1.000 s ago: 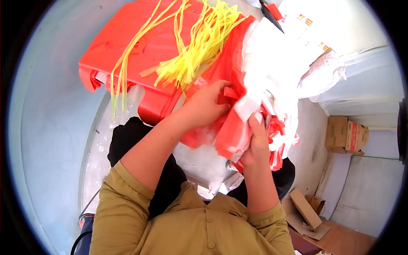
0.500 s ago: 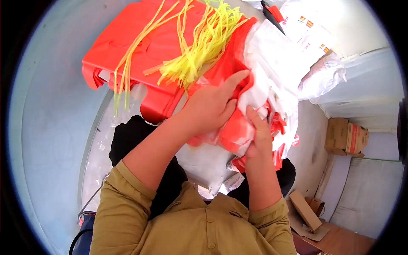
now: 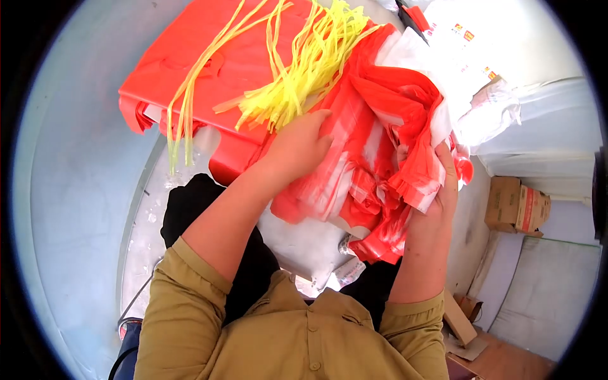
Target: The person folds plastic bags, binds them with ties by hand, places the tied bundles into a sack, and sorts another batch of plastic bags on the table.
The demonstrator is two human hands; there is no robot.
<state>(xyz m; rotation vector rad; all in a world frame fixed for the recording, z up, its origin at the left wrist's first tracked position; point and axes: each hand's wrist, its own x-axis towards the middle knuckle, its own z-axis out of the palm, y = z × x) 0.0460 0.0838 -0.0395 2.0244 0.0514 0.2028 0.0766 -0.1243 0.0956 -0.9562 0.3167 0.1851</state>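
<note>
Red-and-white plastic bags [image 3: 373, 139] lie bunched in front of me, with a folded red layer on top. My right hand [image 3: 445, 183] is wrapped round the right edge of the bunch, its thumb at the white part. At the left edge of the bags is my left hand [image 3: 301, 147], fingers bent and partly hidden against the plastic; what they hold, if anything, does not show. Just above it, yellow strips [image 3: 304, 76] are heaped over a stack of red plastic [image 3: 234, 50], and a few strips hang down over its front edge.
A black-and-red object [image 3: 413, 22] lies at the top, beside white printed sacks [image 3: 478, 54]. Cardboard boxes [image 3: 505, 204] stand on the right, and a loose cardboard piece [image 3: 460, 320] rests at the lower right. A pale curtain [image 3: 76, 190] hangs on the left.
My right hand has moved to the right and up with the bag edges, folding a red layer over the white. My left hand has drawn back left, away from the middle of the bags.
</note>
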